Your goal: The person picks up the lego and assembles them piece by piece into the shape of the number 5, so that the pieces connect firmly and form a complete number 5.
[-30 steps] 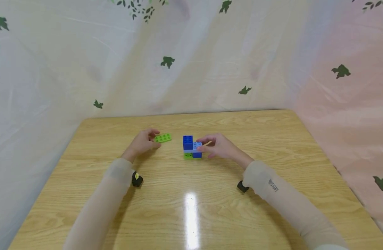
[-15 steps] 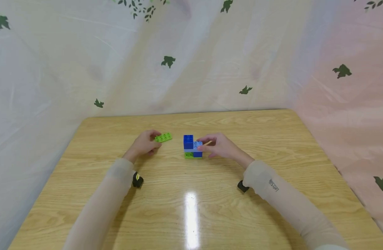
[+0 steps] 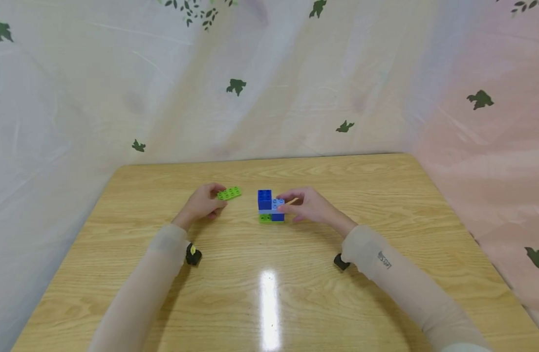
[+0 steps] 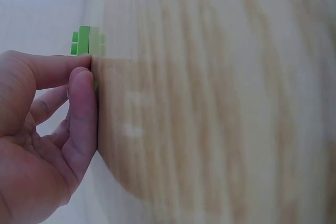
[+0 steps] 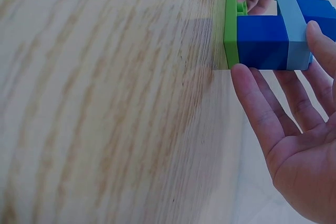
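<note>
My left hand [image 3: 202,202] pinches the left end of a flat lime-green toy brick [image 3: 232,192] with several studs. In the left wrist view, that green brick [image 4: 83,40] juts out past the fingertips, low over the wooden surface. To its right stands a small stack: a flat green base [image 5: 231,38], a dark blue brick [image 5: 261,40], a flat light blue brick [image 5: 295,38] and another dark blue brick [image 3: 264,200] on top at the left. My right hand [image 3: 311,204] holds the stack from the right, thumb on the light blue brick. Its fingers reach round behind the stack.
The wooden table [image 3: 269,259] has a bright reflection near its front. A pale cloth [image 3: 287,112] with green leaf shapes hangs behind and beside it. Black wrist cameras sit under the left sleeve [image 3: 167,239] and the right sleeve [image 3: 361,247].
</note>
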`<state>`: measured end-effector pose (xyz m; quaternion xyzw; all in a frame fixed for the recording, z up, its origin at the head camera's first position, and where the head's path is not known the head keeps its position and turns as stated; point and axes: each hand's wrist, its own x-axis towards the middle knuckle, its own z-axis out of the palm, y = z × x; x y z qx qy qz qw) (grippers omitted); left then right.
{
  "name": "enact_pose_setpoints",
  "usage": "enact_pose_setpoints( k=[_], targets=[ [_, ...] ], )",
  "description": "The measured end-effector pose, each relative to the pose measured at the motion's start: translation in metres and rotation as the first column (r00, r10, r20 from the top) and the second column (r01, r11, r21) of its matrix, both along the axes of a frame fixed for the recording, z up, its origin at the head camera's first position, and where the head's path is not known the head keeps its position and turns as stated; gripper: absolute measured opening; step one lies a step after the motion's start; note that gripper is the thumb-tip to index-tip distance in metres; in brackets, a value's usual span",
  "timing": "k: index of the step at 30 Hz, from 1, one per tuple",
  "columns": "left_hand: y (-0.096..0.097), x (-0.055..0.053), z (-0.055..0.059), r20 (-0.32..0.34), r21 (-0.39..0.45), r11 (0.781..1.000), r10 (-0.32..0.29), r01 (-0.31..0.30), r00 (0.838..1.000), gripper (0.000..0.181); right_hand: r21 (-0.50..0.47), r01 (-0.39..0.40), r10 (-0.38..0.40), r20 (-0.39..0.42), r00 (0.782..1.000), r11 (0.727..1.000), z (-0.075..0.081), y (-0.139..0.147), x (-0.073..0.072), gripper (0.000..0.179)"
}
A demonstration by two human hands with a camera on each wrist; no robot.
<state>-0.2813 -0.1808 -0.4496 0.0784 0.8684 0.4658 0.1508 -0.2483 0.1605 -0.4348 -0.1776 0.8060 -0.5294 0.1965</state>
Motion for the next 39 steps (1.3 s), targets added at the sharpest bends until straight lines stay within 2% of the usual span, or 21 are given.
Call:
enact_pose_setpoints(
  k=[10, 19, 27, 31, 35, 39],
  targets=[
    [-0.001, -0.001, 0.002, 0.029, -0.002, 0.999, -0.037, 0.037, 0.999, 0.051, -0.001, -0.004, 0.004, 0.004, 1.0, 1.0, 0.0, 0.001, -0.001, 0.043],
    [0.006, 0.004, 0.004, 0.031, 0.114, 0.991, -0.067, 0.064, 0.997, 0.05, 0.006, 0.0, 0.0, 0.013, 1.0, 1.0, 0.0, 0.001, -0.002, 0.043],
    [0.027, 0.016, 0.023, 0.012, 0.19, 0.977, -0.1, 0.096, 0.995, 0.052, -0.006, -0.006, 0.007, 0.012, 1.0, 1.0, 0.001, 0.001, -0.002, 0.044],
    [0.038, 0.021, 0.034, -0.012, 0.248, 0.961, -0.121, 0.12, 0.993, 0.051, -0.002, -0.01, 0.01, 0.007, 1.0, 1.0, 0.001, 0.0, -0.002, 0.043],
    [0.046, 0.027, 0.047, -0.056, 0.3, 0.94, -0.152, 0.162, 0.987, 0.049, 0.0, -0.011, 0.011, 0.007, 1.0, 1.0, 0.002, 0.0, -0.001, 0.043],
    [0.053, 0.034, 0.06, -0.095, 0.308, 0.929, -0.183, 0.204, 0.978, 0.048, 0.001, -0.009, 0.009, 0.0, 1.0, 1.0, 0.002, 0.0, -0.001, 0.042]
  ],
)
